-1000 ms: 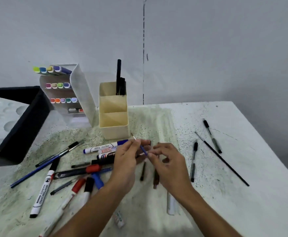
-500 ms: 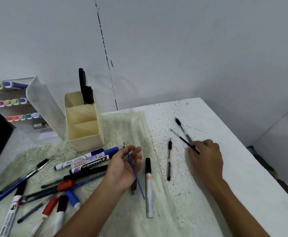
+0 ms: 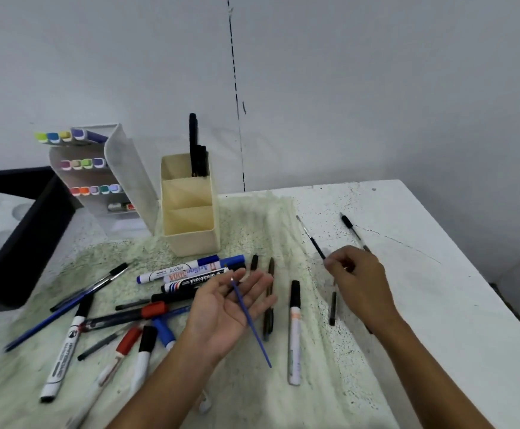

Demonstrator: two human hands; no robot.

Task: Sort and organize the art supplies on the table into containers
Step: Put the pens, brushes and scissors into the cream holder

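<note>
Lifting now, right hand pinches the black brush.

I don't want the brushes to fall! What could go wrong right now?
The thin blue brush only lies across the open left hand, with no finger curled round it, so it might slide off. The right hand pinches the long black brush near one end; its far tip could swing and bump the black pen close beside it.
</note>
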